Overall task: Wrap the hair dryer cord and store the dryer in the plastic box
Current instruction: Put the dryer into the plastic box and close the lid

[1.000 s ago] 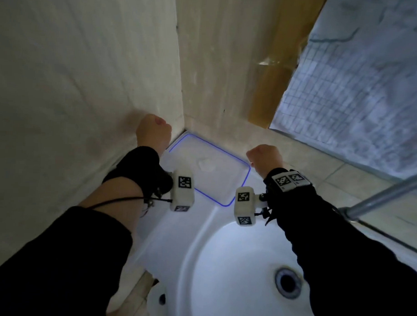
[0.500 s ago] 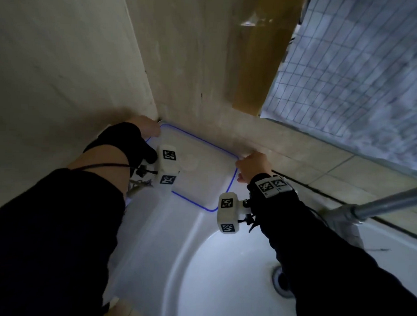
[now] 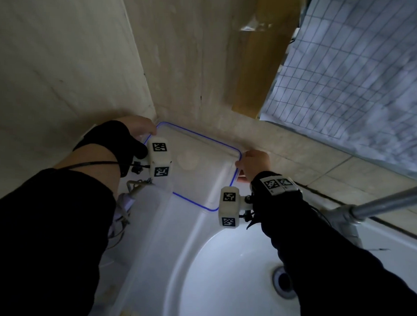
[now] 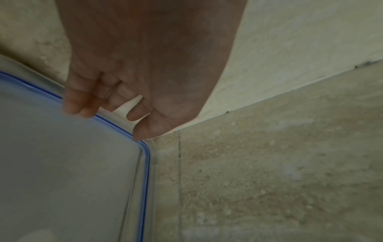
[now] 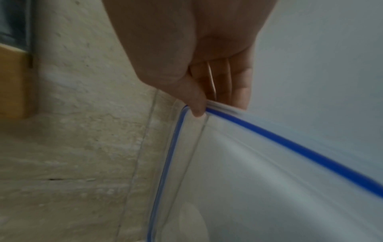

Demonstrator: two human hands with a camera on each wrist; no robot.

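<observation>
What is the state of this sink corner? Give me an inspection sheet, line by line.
Surface: white sink top, basin with drain.
Job's things: blue-edged lid in the wall corner, its right side raised. The translucent plastic box stands near the left arm. The hair dryer and cord seem to be inside it, partly hidden.
Clutter: nothing seen.
Hands: right hand pinches the lid's right edge, thumb on top. Left hand has its fingertips on the far left rim; the grip is unclear.
Cables: thin black wire along the left forearm.
Surroundings: beige tiled walls, wired-glass window, metal pipe.
</observation>
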